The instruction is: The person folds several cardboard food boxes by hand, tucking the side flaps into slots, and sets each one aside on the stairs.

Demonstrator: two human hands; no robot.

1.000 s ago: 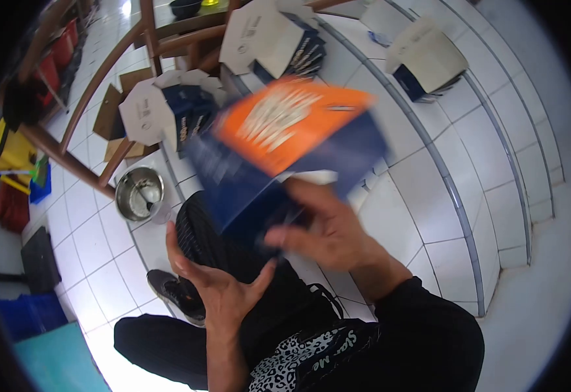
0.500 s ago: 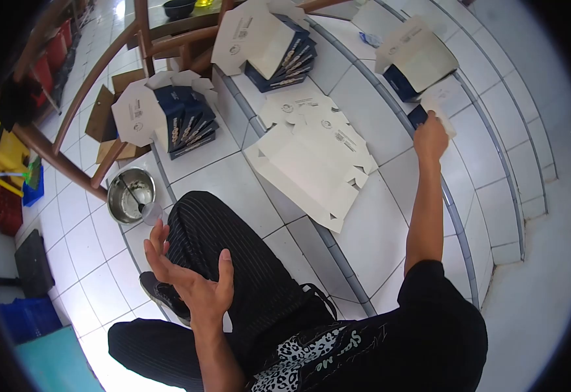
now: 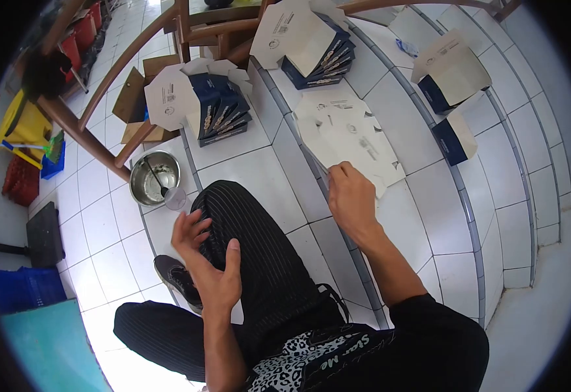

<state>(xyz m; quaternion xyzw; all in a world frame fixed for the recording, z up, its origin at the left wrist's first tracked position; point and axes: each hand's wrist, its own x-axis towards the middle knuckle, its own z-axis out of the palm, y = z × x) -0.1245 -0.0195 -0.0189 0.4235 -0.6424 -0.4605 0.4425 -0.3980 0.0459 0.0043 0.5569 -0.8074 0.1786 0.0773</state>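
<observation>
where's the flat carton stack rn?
Head view, centre: the flat white cartons lie on the tiled step at the right hand fingertips, near the blue box stack.

From my remote seat this looks like a tiled room in a house or small shop used as a packing spot, not a proper workshop. Curved white-tiled steps (image 3: 468,215) act as the work surface, beside a curved brown wooden frame (image 3: 102,85). Flat carton blanks (image 3: 357,140) lie spread on one step, with stacks of navy boxes (image 3: 223,111) close by (lettering along their edges). A steel bowl (image 3: 151,179) and plastic crates (image 3: 20,183) sit on the floor tiles.
</observation>
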